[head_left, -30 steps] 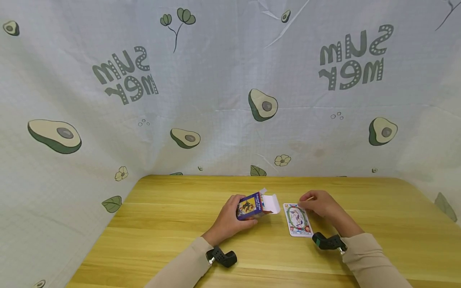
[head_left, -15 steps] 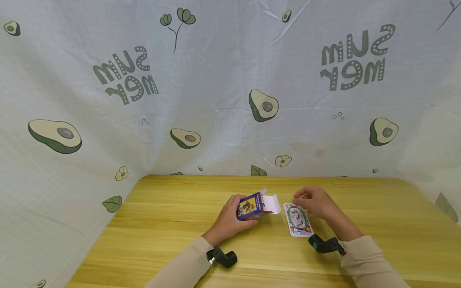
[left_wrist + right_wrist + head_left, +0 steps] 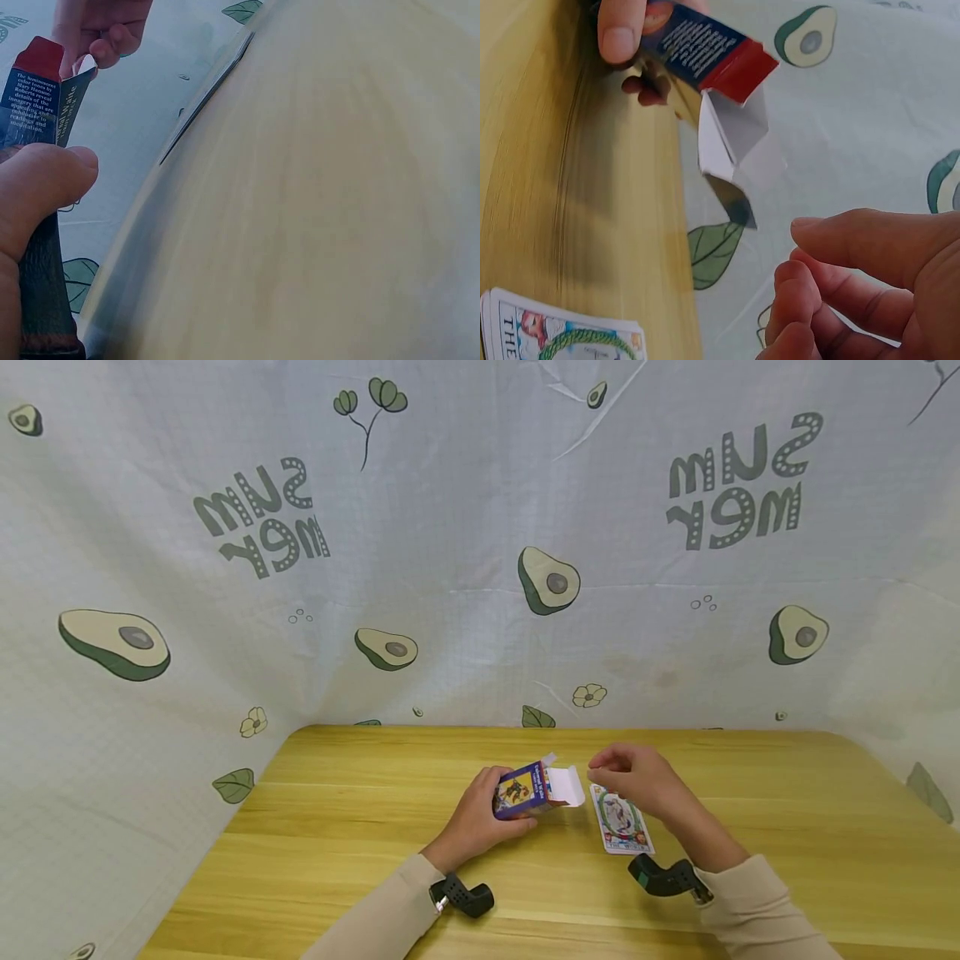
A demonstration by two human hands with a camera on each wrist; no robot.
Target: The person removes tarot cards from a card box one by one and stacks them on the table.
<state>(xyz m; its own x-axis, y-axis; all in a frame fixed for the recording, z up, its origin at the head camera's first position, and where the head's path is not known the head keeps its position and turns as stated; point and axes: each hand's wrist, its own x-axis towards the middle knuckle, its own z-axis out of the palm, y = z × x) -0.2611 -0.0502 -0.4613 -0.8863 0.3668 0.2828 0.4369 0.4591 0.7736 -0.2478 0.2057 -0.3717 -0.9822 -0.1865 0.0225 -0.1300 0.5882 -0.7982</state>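
Note:
My left hand (image 3: 474,820) grips a blue tarot card box (image 3: 517,788), tilted, with its white-lined flap (image 3: 567,786) folded open to the right. In the left wrist view my thumb (image 3: 41,187) lies along the box's printed side. Just right of the flap, my right hand (image 3: 643,779) hovers with thumb and fingers bent and nearly together, nothing between them. The right wrist view shows a gap between those fingers and the flap. Beneath the right hand a small stack of tarot cards (image 3: 621,824) lies face up, "THE WORLD" on top.
A wooden table (image 3: 360,835) carries the cards. Behind it hangs a pale curtain (image 3: 465,527) printed with avocados and leaves. Each wrist bears a black camera mount, the right one (image 3: 663,875) close to the stack's near edge.
My right hand has moved left and slightly up, from the cards' right edge to near the box flap. The left hand and the box stay in place.

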